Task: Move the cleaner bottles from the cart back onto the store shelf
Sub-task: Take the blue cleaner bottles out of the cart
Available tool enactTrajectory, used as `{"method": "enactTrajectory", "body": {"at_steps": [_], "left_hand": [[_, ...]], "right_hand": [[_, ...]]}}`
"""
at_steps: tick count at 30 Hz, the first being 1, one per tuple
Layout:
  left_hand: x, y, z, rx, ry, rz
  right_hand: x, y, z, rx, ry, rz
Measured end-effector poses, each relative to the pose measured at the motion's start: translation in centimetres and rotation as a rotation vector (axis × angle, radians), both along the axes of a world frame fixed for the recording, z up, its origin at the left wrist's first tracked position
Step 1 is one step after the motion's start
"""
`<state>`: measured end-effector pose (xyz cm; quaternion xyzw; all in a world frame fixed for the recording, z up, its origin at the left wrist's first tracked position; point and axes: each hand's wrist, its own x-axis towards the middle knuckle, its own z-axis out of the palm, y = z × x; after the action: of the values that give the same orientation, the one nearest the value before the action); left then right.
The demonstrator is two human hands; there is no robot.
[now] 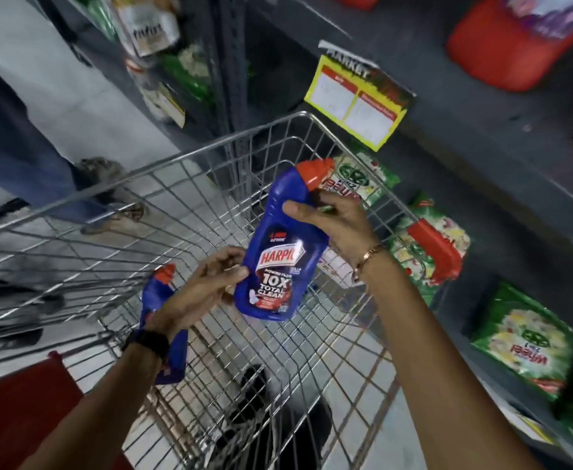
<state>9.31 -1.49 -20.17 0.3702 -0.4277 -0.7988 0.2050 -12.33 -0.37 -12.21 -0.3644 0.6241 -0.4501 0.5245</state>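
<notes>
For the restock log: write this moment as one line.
phase: lifting | held: blue bottle, both hands | left hand at base | right hand near neck | in cart: second bottle

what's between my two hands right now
In the head view, a blue cleaner bottle lies between your left hand and right hand, both gripping it.

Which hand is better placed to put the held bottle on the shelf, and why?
The right hand. It grips the bottle near its neck on the side nearest the shelf; the left hand only steadies the base, on the far side.
</notes>
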Motion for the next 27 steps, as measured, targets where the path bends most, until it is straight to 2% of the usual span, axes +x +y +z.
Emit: {"method": "enactTrajectory", "body": {"at_steps": [6, 13, 17, 20, 24, 27], "left_hand": [[-0.8, -0.4, 2.7, 0.009, 0.102, 0.026], [-1.2, 1.0, 4.3, -0.032, 0.063, 0.017], [-2.5, 1.9, 7.7, -0.107, 0.065, -0.023], [-5.4, 3.3, 12.3, -0.233, 0.091, -0.109], [-13.2, 7.4, 18.9, -0.371, 0.186, -0.296], [-20.8, 11.1, 22.1, -0.472, 0.182, -0.521]], "right_hand": [[0.6, -0.3, 3.5, -0.201, 0.137, -0.08], [0.6, 1.3, 4.3, -0.201, 0.198, -0.138], [-0.9, 4.3, 7.2, -0.254, 0.133, -0.192], [-3.7, 9.0, 11.1, -0.342, 0.085, -0.273], [-9.3, 17.3, 17.3, -0.404, 0.283, -0.479], [-13.7, 24.4, 21.7, -0.358, 0.574, -0.595]]}}
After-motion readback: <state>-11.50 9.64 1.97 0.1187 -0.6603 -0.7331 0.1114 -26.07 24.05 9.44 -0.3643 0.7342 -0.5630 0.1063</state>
